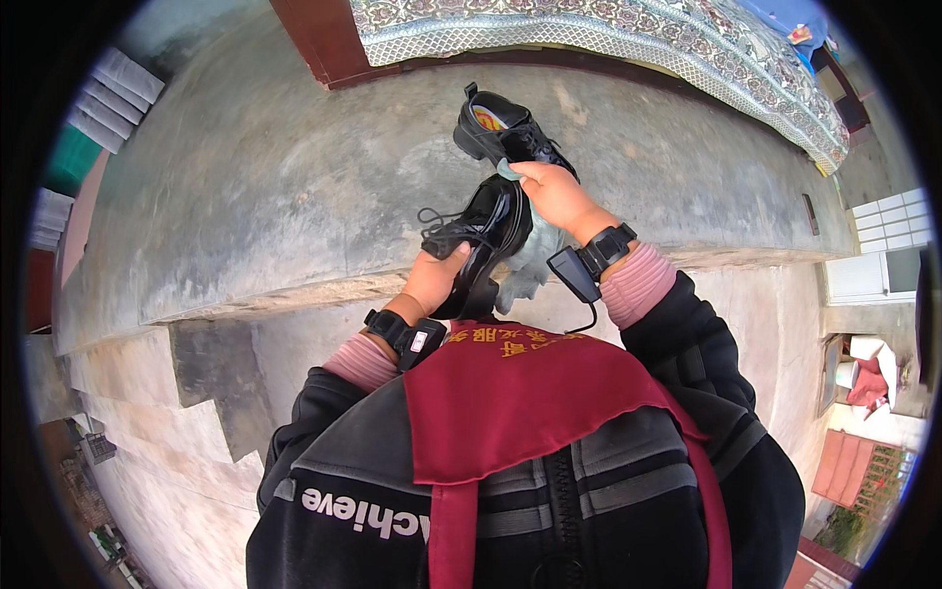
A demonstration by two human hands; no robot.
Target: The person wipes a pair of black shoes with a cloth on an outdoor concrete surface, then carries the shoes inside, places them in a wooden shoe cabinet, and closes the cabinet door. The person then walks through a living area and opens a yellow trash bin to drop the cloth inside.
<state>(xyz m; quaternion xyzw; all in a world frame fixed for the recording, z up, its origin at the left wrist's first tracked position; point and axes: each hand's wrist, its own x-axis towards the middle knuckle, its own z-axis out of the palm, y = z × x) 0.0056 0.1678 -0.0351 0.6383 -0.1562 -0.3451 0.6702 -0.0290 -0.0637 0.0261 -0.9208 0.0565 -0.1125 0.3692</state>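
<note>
My left hand grips a glossy black lace-up shoe by its open heel part, thumb on the laces, the toe pointing up and away from me. A light grey-green cloth hangs behind this shoe. Its upper corner is pinched between the thumb and fingers of my right hand, close to the toe. Just beyond, a second black lace-up shoe stands on the concrete ledge, its bright insole showing. The fingers of my left hand are partly hidden under the shoe.
The grey concrete ledge runs across in front of me, its edge near my wrists. Patterned fabric drapes over a low reddish-brown frame beyond it. Concrete steps lie at the left. A dark red apron covers my chest.
</note>
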